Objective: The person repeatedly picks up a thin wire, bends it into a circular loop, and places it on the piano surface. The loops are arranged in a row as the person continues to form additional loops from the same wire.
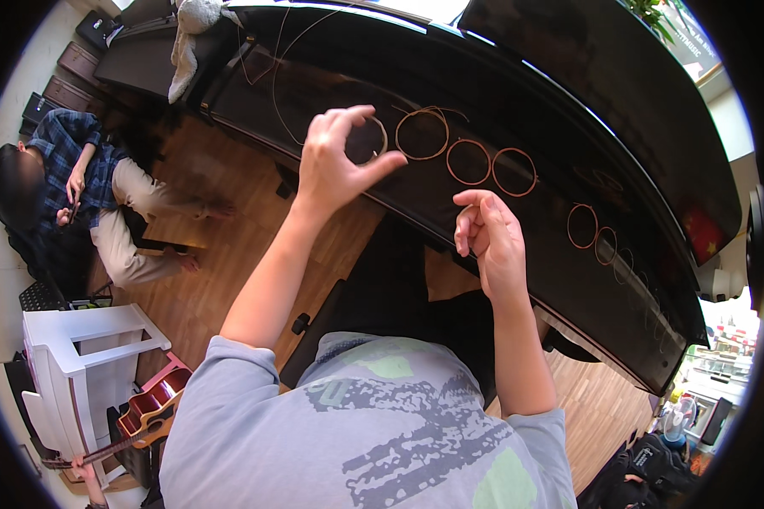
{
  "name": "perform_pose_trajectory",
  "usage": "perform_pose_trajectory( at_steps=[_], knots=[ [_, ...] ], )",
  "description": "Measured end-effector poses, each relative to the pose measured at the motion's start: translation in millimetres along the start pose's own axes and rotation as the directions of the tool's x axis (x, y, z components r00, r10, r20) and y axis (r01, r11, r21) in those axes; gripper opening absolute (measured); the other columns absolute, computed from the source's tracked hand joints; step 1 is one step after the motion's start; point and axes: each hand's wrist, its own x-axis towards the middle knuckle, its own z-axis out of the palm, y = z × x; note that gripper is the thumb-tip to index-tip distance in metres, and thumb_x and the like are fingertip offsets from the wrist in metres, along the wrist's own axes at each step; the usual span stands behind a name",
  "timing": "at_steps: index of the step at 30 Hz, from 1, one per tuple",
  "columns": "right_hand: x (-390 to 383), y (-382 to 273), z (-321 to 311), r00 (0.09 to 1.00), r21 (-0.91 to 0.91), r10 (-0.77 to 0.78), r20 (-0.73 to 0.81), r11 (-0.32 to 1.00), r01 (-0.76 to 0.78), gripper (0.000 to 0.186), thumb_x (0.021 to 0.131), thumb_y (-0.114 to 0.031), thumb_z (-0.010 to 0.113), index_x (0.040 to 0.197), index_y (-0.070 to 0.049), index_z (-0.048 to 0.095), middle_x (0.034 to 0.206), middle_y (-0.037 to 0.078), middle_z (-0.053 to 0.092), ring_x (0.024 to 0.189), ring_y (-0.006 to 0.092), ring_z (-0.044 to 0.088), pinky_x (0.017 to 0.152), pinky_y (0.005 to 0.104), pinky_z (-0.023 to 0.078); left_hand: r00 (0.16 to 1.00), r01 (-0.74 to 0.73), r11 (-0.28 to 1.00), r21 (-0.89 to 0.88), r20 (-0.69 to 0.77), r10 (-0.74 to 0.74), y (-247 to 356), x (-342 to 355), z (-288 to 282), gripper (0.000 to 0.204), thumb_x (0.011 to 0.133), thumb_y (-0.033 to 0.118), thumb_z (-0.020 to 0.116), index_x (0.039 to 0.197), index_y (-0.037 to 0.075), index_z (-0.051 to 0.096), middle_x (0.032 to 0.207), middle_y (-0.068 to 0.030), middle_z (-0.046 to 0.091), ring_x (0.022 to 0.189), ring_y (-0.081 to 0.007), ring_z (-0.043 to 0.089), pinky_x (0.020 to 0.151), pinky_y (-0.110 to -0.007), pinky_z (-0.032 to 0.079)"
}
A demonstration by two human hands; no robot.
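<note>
My left hand (329, 161) is raised over the black piano (331, 93), its thumb and fingers spread in a wide C. Within that gap a pale coil of wire string (386, 140) shows, apparently on the piano behind the hand; contact cannot be made out. To its right lie a tan coil (447, 136) with loose ends and two copper-coloured coils (490, 159) side by side. Below these copper coils hovers my right hand (494, 242), fingers loosely bent and apart, nothing visible in them. Smaller coils (570, 226) and faint thin ones continue rightward along the piano.
Loose thin strands (274, 85) stick up at the piano's left part, near a white plush thing (197, 21). At left another person (76, 170) sits holding a small object. A white piece of furniture (85, 356) and a guitar (157, 407) stand lower left.
</note>
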Motion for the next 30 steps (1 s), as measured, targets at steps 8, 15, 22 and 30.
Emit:
perform_pose_trajectory(
  at_steps=[8,15,22,30],
  knots=[
    [-12.8,6.6,-6.4,0.999,0.010,-0.036,-0.010,0.999,0.036,0.041,0.104,-0.034,0.033,0.102,-0.002,0.058,0.069,0.002,0.054,0.060,0.0075,0.049,0.057,0.0217,0.041,0.998,0.062,0.970,0.234,-0.038,-0.054,-44.2,35.6,36.1,0.056,0.074,0.041,0.075,0.113,0.002,0.063,0.108,-0.0147,0.061,0.103,-0.0336,0.054,0.094,-0.041,0.042],
    [-16.6,12.6,-14.7,0.998,0.008,-0.047,-0.037,0.999,0.047,0.046,0.104,-0.036,0.029,0.102,-0.001,0.058,0.069,0.003,0.053,0.062,0.0079,0.048,0.058,0.0226,0.041,0.990,0.124,0.941,0.316,0.023,-0.138,-38.3,33.2,36.8,0.061,0.073,0.043,0.075,0.117,0.002,0.061,0.117,-0.0159,0.054,0.111,-0.0339,0.049,0.097,-0.043,0.039],
    [-18.6,13.8,-8.2,0.993,-0.175,-0.108,-0.047,0.980,0.099,0.025,0.100,-0.023,0.047,0.100,-0.002,0.060,0.068,-0.001,0.053,0.059,0.0058,0.046,0.055,0.0199,0.039,0.992,0.069,0.969,0.239,0.083,-0.092,-30.4,21.2,18.1,0.078,0.073,0.036,0.074,0.136,0.004,0.042,0.123,-0.0180,0.049,0.117,-0.0346,0.045,0.101,-0.045,0.036],
    [34.1,25.5,30.5,0.737,-0.904,-0.535,0.412,-0.141,0.403,0.007,0.075,-0.006,0.064,0.078,-0.008,0.058,0.066,0.004,0.057,0.057,0.0167,0.062,0.048,0.0289,0.047,0.991,0.129,0.991,0.035,0.040,-0.130,-29.4,13.9,18.9,0.068,0.073,0.010,0.070,0.134,-0.001,0.041,0.120,-0.0184,0.049,0.109,-0.0312,0.052,0.097,-0.039,0.043]
  ],
)
